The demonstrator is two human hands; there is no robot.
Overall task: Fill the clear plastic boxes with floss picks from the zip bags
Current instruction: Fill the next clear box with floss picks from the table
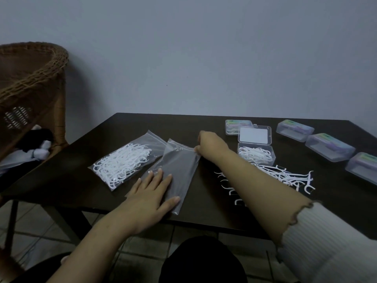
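A person's left hand [151, 193] presses flat, fingers straight, on an empty zip bag [175, 170] lying on the dark worktop [204, 205], while the right hand [211, 146] pinches the bag's far edge. Left of the fingers lies a full zip bag [120, 163]; right of them, an open clear box [256, 154] holding floss picks, with loose floss picks [285, 176] beside it.
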